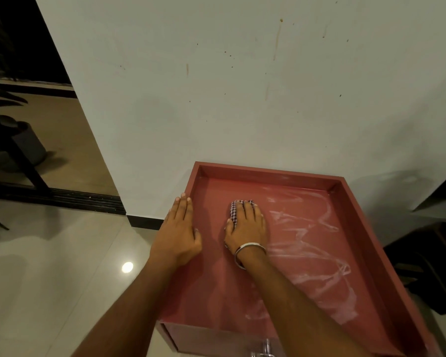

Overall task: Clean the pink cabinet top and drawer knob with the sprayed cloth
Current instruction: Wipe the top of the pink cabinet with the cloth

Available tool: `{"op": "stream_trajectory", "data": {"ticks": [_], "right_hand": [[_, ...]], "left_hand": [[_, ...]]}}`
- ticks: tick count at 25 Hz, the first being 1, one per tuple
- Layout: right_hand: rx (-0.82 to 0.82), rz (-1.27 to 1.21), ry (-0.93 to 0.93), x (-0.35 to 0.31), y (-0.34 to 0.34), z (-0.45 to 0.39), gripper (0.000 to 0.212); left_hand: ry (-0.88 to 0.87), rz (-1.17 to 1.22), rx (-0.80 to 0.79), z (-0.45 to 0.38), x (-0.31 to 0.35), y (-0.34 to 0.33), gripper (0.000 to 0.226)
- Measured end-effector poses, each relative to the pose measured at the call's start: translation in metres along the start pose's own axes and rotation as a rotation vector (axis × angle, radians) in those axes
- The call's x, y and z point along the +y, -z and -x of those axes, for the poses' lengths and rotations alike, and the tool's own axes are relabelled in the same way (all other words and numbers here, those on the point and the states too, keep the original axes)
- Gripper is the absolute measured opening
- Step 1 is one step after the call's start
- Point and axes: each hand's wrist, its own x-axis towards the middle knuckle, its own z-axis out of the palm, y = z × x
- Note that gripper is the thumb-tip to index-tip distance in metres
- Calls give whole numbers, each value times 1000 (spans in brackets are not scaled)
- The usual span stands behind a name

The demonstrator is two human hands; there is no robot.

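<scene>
The pink cabinet top (307, 253) is a shallow tray-like surface with raised edges, set against a white wall. White foamy streaks cover its right half. My right hand (246, 225), with a silver bangle on the wrist, presses flat on a checked cloth (234, 210) lying on the left part of the top. My left hand (179, 228) rests flat, fingers together, on the cabinet's left rim. A metal drawer knob (264, 347) shows at the bottom edge, below the top's front, partly cut off.
A white wall (242, 86) with small stains rises right behind the cabinet. Glossy tiled floor (49, 279) lies to the left, with a dark doorway, a plant pot (27, 140) and stand. Dark furniture (428, 253) sits close to the cabinet's right side.
</scene>
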Motion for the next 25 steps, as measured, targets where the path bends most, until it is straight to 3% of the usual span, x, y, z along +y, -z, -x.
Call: {"op": "stream_trajectory", "data": {"ticks": [4,11,15,19,25], "right_hand": [[-3,3,43,13,5,13,58],[30,31,-60,21,19,34,59],[11,-8,16,-2,10,62,60],[12,13,69,16,19,68,58],[18,39,-53,26,26,75,59]], "left_hand": [[-13,20,10,11,-1,0,75],[-14,1,23,21,-1,0,75],[-8,7,34,25,0,-1,75],[-10,12,27,37,0,1,76],[1,-16,34,48,-1,0,76]]}}
